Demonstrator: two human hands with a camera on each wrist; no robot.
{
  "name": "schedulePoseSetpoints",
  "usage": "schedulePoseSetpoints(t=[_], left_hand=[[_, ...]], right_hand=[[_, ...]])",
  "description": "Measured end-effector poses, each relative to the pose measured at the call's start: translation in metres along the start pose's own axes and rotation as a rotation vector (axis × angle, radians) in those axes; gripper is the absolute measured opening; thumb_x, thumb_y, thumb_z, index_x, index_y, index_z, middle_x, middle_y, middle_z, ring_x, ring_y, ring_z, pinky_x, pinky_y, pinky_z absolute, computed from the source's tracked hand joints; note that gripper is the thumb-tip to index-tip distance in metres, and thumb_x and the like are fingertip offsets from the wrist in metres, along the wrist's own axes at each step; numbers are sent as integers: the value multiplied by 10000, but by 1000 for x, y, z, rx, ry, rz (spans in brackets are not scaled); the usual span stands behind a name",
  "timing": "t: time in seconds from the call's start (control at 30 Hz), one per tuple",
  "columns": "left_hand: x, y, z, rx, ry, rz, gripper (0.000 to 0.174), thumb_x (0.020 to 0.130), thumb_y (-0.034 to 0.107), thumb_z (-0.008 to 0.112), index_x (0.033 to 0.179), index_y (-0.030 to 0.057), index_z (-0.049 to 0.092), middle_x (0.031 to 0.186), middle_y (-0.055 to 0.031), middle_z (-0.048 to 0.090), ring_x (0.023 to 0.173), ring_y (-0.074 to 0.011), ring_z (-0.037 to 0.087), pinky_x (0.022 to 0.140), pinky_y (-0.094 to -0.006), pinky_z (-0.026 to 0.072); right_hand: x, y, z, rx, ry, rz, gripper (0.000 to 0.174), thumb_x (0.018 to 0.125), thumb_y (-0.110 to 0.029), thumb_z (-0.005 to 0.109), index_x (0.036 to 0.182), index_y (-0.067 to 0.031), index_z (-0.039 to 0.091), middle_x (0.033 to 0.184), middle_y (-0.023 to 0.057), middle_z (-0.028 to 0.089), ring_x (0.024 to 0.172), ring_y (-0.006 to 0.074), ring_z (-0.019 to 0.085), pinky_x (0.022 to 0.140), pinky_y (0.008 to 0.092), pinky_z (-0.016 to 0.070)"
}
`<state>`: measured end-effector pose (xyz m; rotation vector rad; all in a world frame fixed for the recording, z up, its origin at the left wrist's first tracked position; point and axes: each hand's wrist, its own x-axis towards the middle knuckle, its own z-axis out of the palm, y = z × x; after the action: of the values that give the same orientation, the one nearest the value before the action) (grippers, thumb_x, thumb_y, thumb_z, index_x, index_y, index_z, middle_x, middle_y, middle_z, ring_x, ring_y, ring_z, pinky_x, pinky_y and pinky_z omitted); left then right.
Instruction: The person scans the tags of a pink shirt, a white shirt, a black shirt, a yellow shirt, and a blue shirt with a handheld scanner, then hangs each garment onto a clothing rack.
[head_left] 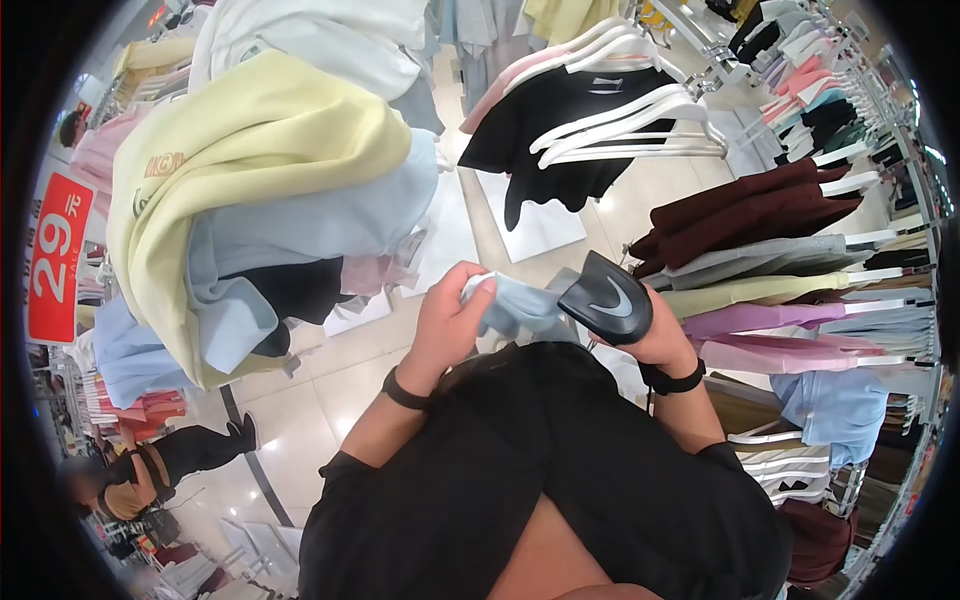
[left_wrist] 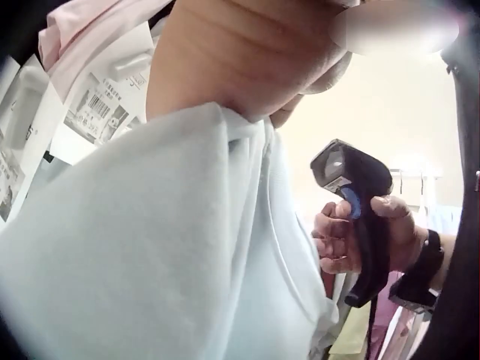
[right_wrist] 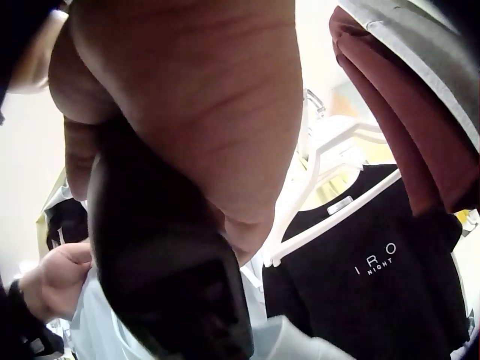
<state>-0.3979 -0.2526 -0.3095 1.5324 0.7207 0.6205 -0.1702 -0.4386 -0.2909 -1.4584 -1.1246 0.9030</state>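
Note:
My left hand (head_left: 446, 322) pinches the edge of a pale blue garment (head_left: 522, 306) in front of my body. In the left wrist view its fabric (left_wrist: 157, 232) hangs in folds below that hand. My right hand (head_left: 668, 336) grips a black handheld barcode scanner (head_left: 604, 303) with a grey curved mark on its top. The left wrist view shows the scanner (left_wrist: 369, 225) upright, its window facing toward the garment and a blue trigger under the fingers. Printed tags with barcodes (left_wrist: 96, 112) appear beside the left hand there.
On the left, yellow (head_left: 280, 135) and light blue clothes lie piled beside a red price sign (head_left: 62, 258). A black T-shirt (head_left: 565, 150) and white hangers (head_left: 640, 130) hang ahead. Racked clothes (head_left: 770, 318) line the right. Another person (head_left: 185, 460) is at the lower left.

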Motion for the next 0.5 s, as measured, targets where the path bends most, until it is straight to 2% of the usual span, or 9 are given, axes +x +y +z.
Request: schedulePoseSetpoints(t=[0.07,0.13,0.2,0.27,0.3,0.4,0.43,0.5], left_hand=[[17,0,3,175,-7,170,190,980,203,716,945,23,667,750,-34,634,708,-95,552,668,-290,463],[34,4,8,227,23,27,224,947,227,757,932,22,666,808,-52,659,718,-121,574,668,-301,471],[53,2,14,290,62,73,247,922,238,784,920,22,666,882,-72,680,734,-157,597,669,-316,477],[78,-10,20,359,113,313,252,903,237,797,906,21,666,973,-94,698,755,-204,619,669,-335,482],[89,-8,22,416,87,270,189,912,198,766,991,40,701,1119,-128,698,912,-295,669,770,-367,520],[126,-4,35,388,165,400,209,936,168,721,1105,46,705,1161,-142,702,1056,-330,676,915,-386,523],[138,-4,36,353,129,373,313,958,167,683,1246,45,679,1243,-172,689,1184,-353,649,1027,-400,495],[164,-1,43,385,131,387,347,966,182,674,1282,38,665,1282,-184,677,1193,-357,645,1032,-403,495]], right_hand=[[-5,5,-3,39,27,26,568,753,-104,881,1257,14,647,1106,96,744,965,177,659,923,342,522],[-12,6,-8,92,7,119,572,762,-99,881,1271,11,643,1119,83,746,974,162,654,931,337,520],[-17,3,-10,35,14,111,555,766,-98,880,1259,11,649,1110,88,747,965,165,655,924,331,519],[-21,2,-11,-8,23,102,543,765,-104,881,1245,10,655,1102,95,749,958,170,659,919,328,519],[-23,3,-11,-21,27,101,539,762,-109,882,1238,10,659,1099,100,750,955,173,661,918,329,520],[-31,7,-15,-61,14,94,488,756,-112,854,1192,15,676,1077,130,755,946,197,680,904,338,525],[-33,4,-17,-61,-8,113,479,755,-108,845,1185,19,677,1074,135,755,944,205,683,901,341,526],[-37,2,-20,-44,-25,120,443,749,-86,817,1156,26,681,1053,154,753,922,231,688,888,348,531]])
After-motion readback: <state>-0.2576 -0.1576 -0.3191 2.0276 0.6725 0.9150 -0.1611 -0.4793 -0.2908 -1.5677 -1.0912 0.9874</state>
